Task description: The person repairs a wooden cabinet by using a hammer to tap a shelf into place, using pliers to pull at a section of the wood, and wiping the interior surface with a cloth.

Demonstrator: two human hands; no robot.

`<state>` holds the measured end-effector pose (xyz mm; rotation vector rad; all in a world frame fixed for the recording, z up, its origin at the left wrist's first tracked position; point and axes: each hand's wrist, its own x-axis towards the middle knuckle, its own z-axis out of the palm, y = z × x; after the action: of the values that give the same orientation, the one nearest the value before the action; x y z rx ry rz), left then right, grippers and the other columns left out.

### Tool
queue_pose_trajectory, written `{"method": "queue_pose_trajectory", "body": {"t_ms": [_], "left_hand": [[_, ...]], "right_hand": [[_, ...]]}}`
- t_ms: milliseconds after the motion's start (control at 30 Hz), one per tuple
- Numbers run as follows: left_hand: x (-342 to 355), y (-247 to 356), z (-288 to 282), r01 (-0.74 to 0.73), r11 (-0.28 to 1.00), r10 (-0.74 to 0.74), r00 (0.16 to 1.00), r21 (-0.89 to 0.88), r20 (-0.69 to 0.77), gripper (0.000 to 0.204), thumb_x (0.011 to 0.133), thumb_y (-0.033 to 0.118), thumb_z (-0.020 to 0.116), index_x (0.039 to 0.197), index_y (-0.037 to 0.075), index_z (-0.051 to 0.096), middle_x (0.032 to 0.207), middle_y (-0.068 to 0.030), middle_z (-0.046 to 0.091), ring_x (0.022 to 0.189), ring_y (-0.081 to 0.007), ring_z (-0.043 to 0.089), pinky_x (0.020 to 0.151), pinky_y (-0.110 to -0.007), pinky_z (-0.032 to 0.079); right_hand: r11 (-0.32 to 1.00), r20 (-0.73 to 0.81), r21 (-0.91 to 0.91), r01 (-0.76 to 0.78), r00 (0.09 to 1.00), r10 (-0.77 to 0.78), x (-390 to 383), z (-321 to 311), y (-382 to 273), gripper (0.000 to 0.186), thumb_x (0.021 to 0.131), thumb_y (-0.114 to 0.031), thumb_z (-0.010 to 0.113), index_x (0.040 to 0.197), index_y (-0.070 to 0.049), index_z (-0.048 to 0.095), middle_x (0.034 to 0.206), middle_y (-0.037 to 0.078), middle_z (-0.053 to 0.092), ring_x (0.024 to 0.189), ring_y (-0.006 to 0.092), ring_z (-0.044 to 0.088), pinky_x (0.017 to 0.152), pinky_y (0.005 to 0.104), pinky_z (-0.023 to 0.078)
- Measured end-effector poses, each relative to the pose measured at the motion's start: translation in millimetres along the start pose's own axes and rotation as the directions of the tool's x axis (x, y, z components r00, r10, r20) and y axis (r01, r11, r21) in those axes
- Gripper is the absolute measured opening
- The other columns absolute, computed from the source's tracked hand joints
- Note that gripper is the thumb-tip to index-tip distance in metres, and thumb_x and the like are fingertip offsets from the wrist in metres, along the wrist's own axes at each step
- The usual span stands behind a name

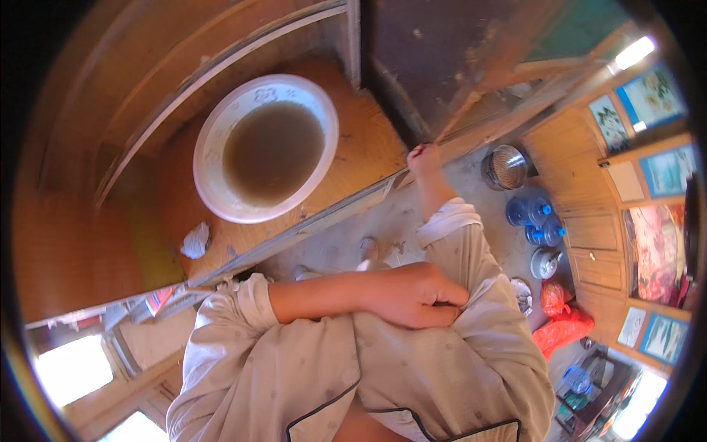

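Observation:
My left hand lies across my front, its fingers curled into the beige pyjama shirt by the right sleeve, where the cloth folds around them. Farther ahead, my right hand is closed at the lower corner of a dark cabinet door; its fingertips are partly hidden. Left of that hand, a white basin with a printed pattern inside holds murky brown water. It stands on a wooden shelf, and neither hand touches it. A crumpled whitish piece lies near the shelf's front edge.
On the floor to the right stand a metal pot or basket, blue water jugs, a metal kettle and red plastic bags. Wooden cupboards with pictures line that side. The shelf's long edge runs before me.

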<state>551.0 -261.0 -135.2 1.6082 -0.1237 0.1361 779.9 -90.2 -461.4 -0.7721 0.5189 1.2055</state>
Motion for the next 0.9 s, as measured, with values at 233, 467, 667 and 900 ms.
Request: {"method": "queue_pose_trajectory", "body": {"t_ms": [233, 467, 667, 900], "left_hand": [[-103, -54, -6, 0.397, 0.913, -0.386, 0.763, -0.096, -0.519, 0.019, 0.093, 0.021, 0.056, 0.100, 0.003, 0.060, 0.082, -0.0084, 0.062, 0.074, -0.0171, 0.059, 0.069, -0.033, 0.048], [-317, -117, 21, 0.453, 0.720, -0.489, -0.206, -0.525, -0.848, 0.020, 0.086, 0.017, 0.059, 0.098, 0.002, 0.064, 0.083, -0.0077, 0.067, 0.077, -0.0159, 0.063, 0.070, -0.031, 0.050], [-430, -138, 12, 0.660, 0.591, -0.172, -0.458, -0.464, -0.872, 0.041, 0.082, 0.020, 0.067, 0.118, 0.005, 0.058, 0.096, -0.0144, 0.067, 0.089, -0.0242, 0.064, 0.078, -0.037, 0.050], [-471, -137, -71, 0.995, -0.001, 0.223, -0.096, -0.099, -0.970, 0.062, 0.079, 0.037, 0.069, 0.134, 0.017, 0.050, 0.129, -0.0154, 0.052, 0.120, -0.0387, 0.043, 0.101, -0.052, 0.032]], "right_hand": [[0.971, 0.131, -0.150, -0.189, 0.969, 0.209, -41, -37, -31, 0.012, 0.087, -0.010, 0.052, 0.075, -0.009, 0.052, 0.057, 0.000, 0.043, 0.051, 0.0129, 0.044, 0.047, 0.0247, 0.039], [0.682, 0.103, -0.712, -0.167, 0.936, 0.336, -162, -28, 29, 0.028, 0.093, -0.030, 0.057, 0.105, -0.004, 0.060, 0.091, 0.004, 0.066, 0.074, 0.0136, 0.060, 0.063, 0.0266, 0.050], [0.480, 0.181, -0.866, -0.140, 0.807, 0.562, -227, 57, 145, 0.050, 0.092, -0.044, 0.058, 0.126, -0.008, 0.050, 0.120, 0.012, 0.061, 0.096, 0.0206, 0.062, 0.079, 0.0281, 0.050], [0.569, 0.154, -0.815, -0.110, 0.905, 0.396, -206, 62, 208, 0.032, 0.085, -0.020, 0.063, 0.113, -0.009, 0.055, 0.107, 0.007, 0.063, 0.095, 0.0200, 0.062, 0.073, 0.0306, 0.053]]}}
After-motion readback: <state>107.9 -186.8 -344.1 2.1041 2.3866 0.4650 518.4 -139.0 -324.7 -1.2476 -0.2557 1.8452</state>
